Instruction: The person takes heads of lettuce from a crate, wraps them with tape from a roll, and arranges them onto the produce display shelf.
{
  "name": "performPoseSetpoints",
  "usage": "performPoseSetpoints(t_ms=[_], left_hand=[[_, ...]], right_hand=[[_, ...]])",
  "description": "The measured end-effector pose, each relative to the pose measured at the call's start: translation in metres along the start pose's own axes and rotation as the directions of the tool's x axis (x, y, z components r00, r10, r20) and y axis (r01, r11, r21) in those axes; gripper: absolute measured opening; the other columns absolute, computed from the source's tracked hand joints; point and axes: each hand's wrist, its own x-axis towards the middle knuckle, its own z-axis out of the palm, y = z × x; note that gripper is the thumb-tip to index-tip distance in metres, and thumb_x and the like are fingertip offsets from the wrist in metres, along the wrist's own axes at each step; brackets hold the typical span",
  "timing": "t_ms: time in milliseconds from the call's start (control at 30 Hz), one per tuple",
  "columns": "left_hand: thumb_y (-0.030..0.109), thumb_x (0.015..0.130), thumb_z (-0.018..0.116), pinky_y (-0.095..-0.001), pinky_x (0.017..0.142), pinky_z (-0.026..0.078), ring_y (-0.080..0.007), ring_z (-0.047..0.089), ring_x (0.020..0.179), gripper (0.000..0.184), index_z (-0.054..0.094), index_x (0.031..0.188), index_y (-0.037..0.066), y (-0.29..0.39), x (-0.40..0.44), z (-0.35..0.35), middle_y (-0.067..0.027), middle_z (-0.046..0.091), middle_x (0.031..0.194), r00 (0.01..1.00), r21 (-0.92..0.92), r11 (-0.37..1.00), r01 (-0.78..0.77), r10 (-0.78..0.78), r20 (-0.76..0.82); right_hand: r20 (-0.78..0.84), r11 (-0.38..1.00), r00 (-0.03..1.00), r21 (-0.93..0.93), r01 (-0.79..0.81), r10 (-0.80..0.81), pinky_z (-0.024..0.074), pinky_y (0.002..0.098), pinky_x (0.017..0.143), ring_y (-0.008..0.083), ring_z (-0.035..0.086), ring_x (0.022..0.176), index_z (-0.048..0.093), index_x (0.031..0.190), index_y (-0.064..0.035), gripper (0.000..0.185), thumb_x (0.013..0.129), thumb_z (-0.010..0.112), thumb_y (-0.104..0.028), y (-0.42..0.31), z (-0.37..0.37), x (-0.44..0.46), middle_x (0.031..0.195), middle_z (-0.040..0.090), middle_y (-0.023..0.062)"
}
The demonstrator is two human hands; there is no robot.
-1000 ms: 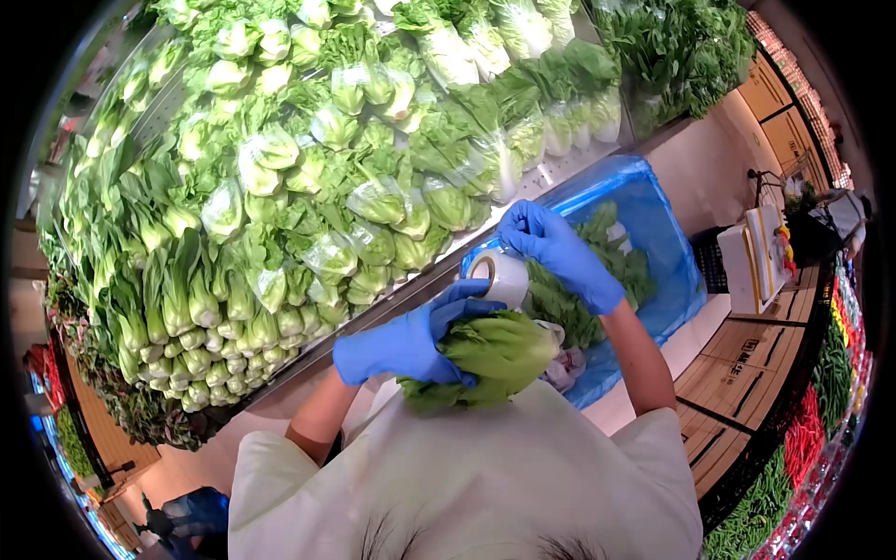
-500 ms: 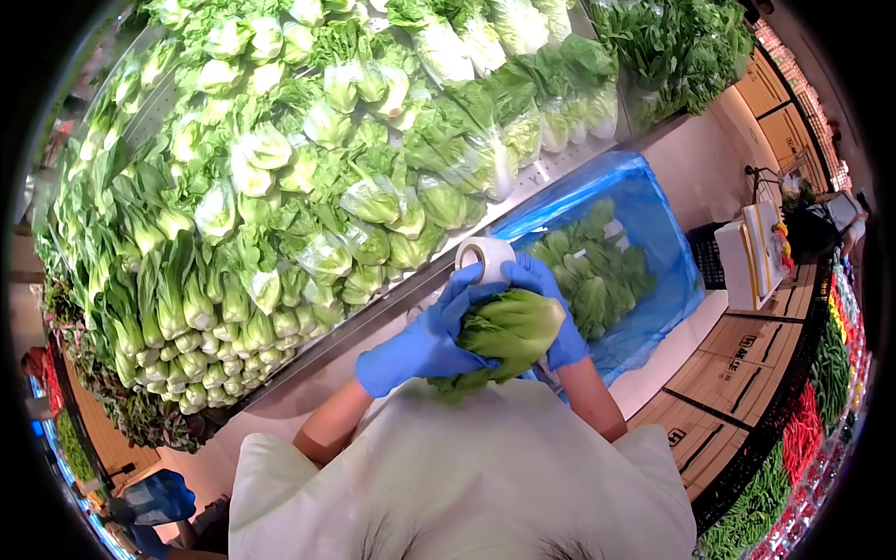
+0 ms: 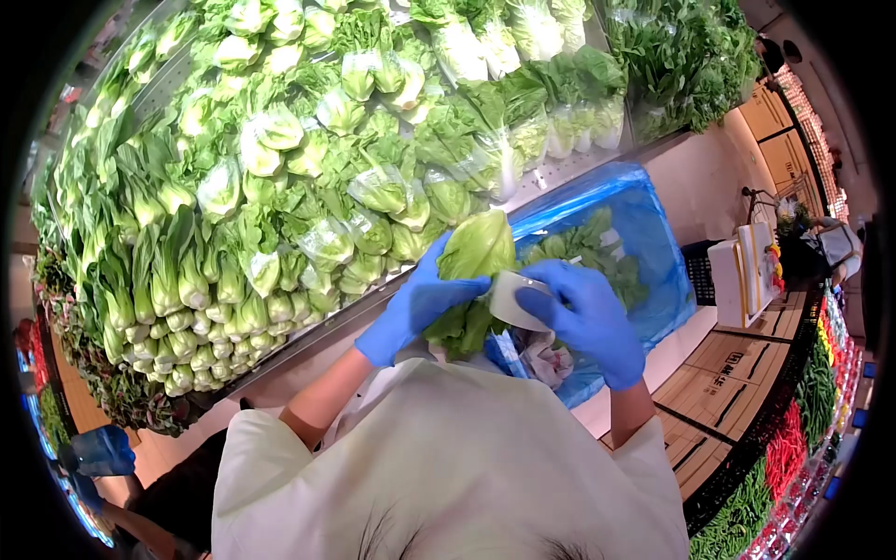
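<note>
My left hand (image 3: pixel 411 311), in a blue glove, is wrapped round a head of leafy lettuce (image 3: pixel 478 250) in front of my chest. The lettuce stands upright with its leaves toward the shelf. Against its right side is a white roll of film or tape (image 3: pixel 515 301), gripped by my gloved right hand (image 3: pixel 586 315). Below the roll, a crumpled clear plastic bag (image 3: pixel 547 362) lies partly hidden. Beyond my right hand, a crate lined with blue plastic (image 3: pixel 665 297) holds more leafy greens (image 3: pixel 590 250).
A sloped shelf (image 3: pixel 644 140) of lettuce and bok choy (image 3: pixel 191 280) fills the left and top. Brown cartons (image 3: pixel 723 378) and a white foam box (image 3: pixel 733 280) stand at right. People are partly visible at lower left (image 3: pixel 177 499) and far right (image 3: pixel 835 247).
The lettuce has turned upright in my left hand. My right hand has come from behind the lettuce and now grips the roll, which has moved down beside it. The person at lower left has come closer.
</note>
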Motion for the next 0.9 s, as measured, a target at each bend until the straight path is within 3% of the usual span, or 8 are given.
performPoseSetpoints(t_ms=[33, 100, 200, 500, 600, 700, 867, 900], left_hand=[[0.007, 0.071, 0.069, -0.0271, 0.092, 0.039, -0.0153, 0.048, 0.108, 0.072, 0.03, 0.131, 0.0, 0.0, 0.001, 0.001, -0.0095, 0.047, 0.122, 0.999, -0.084, 0.996, -0.041, 0.043, 0.029], [0.008, 0.072, 0.069, -0.0269, 0.092, 0.038, -0.0149, 0.048, 0.108, 0.071, 0.031, 0.131, 0.0, 0.007, -0.002, 0.004, -0.0093, 0.048, 0.121, 0.997, -0.125, 0.99, -0.062, 0.067, 0.04], [0.008, 0.073, 0.068, -0.0265, 0.092, 0.038, -0.0141, 0.048, 0.107, 0.069, 0.031, 0.131, 0.001, 0.016, -0.008, 0.002, -0.0086, 0.048, 0.121, 0.994, -0.184, 0.98, -0.078, 0.092, 0.065], [0.009, 0.074, 0.067, -0.026, 0.089, 0.04, -0.0126, 0.049, 0.103, 0.066, 0.033, 0.13, 0.002, 0.025, -0.015, 0.0, -0.0067, 0.05, 0.116, 0.996, -0.231, 0.972, -0.046, 0.062, 0.061], [0.01, 0.075, 0.066, -0.0259, 0.089, 0.04, -0.0122, 0.049, 0.103, 0.066, 0.032, 0.131, 0.002, 0.029, -0.016, 0.001, -0.0066, 0.05, 0.116, 0.996, -0.217, 0.976, -0.035, 0.051, 0.067], [0.013, 0.076, 0.065, -0.0258, 0.089, 0.04, -0.0118, 0.049, 0.102, 0.066, 0.031, 0.132, 0.002, 0.029, -0.016, 0.001, -0.0067, 0.049, 0.117, 0.994, -0.23, 0.973, -0.033, 0.055, 0.091], [0.013, 0.077, 0.065, -0.0262, 0.088, 0.042, -0.0131, 0.053, 0.1, 0.072, 0.024, 0.136, 0.003, 0.037, -0.016, 0.001, -0.0071, 0.051, 0.116, 0.993, -0.228, 0.974, 0.01, 0.018, 0.119], [0.013, 0.077, 0.065, -0.0259, 0.088, 0.042, -0.0127, 0.052, 0.099, 0.071, 0.026, 0.135, 0.003, 0.033, -0.011, 0.001, -0.0064, 0.051, 0.115, 0.99, -0.142, 0.989, -0.043, 0.061, 0.125]], right_hand=[[-0.001, 1.0, 1.0, -0.006, 0.002, -0.002, 0.0456, 0.0294, 0.057, 0.024, 0.059, 0.063, 0.061, 0.088, -0.0044, 0.028, 0.082, 0.058, -0.032, 0.0, 0.002, 0.005, 0.074, 0.061, 0.012], [-0.025, 0.968, 0.998, -0.245, 0.052, -0.06, 0.045, 0.0352, 0.053, 0.0312, 0.057, 0.062, 0.062, 0.084, -0.0081, 0.028, 0.08, 0.059, -0.035, 0.006, 0.007, 0.013, 0.071, 0.059, 0.0132], [-0.119, 0.926, 0.98, -0.363, 0.106, -0.158, 0.0433, 0.038, 0.048, 0.031, 0.056, 0.056, 0.061, 0.08, -0.0094, 0.024, 0.08, 0.059, -0.034, 0.01, 0.011, 0.013, 0.065, 0.059, 0.0112], [-0.09, 0.828, 0.96, -0.531, 0.181, -0.267, 0.0402, 0.0378, 0.044, 0.0284, 0.054, 0.051, 0.06, 0.074, -0.0088, 0.02, 0.078, 0.062, -0.029, -0.006, 0.008, 0.02, 0.061, 0.056, 0.0111], [-0.121, 0.805, 0.96, -0.577, 0.138, -0.252, 0.0389, 0.037, 0.043, 0.0278, 0.054, 0.05, 0.06, 0.073, -0.0085, 0.02, 0.078, 0.063, -0.027, -0.008, 0.001, 0.022, 0.06, 0.056, 0.0106], [-0.095, 0.889, 0.968, -0.426, 0.17, -0.231, 0.0385, 0.036, 0.043, 0.0271, 0.053, 0.05, 0.059, 0.07, -0.0076, 0.021, 0.077, 0.063, -0.027, -0.01, -0.005, 0.027, 0.058, 0.054, 0.01], [-0.087, 0.898, 0.959, -0.382, 0.217, -0.269, 0.039, 0.0349, 0.044, 0.0266, 0.054, 0.05, 0.06, 0.066, -0.0066, 0.022, 0.077, 0.064, -0.025, -0.006, -0.008, 0.029, 0.056, 0.055, 0.0101], [-0.076, 0.886, 0.95, -0.392, 0.25, -0.302, 0.0394, 0.0344, 0.045, 0.0263, 0.054, 0.05, 0.06, 0.065, -0.0064, 0.022, 0.077, 0.064, -0.024, -0.007, -0.007, 0.028, 0.056, 0.055, 0.0104]])
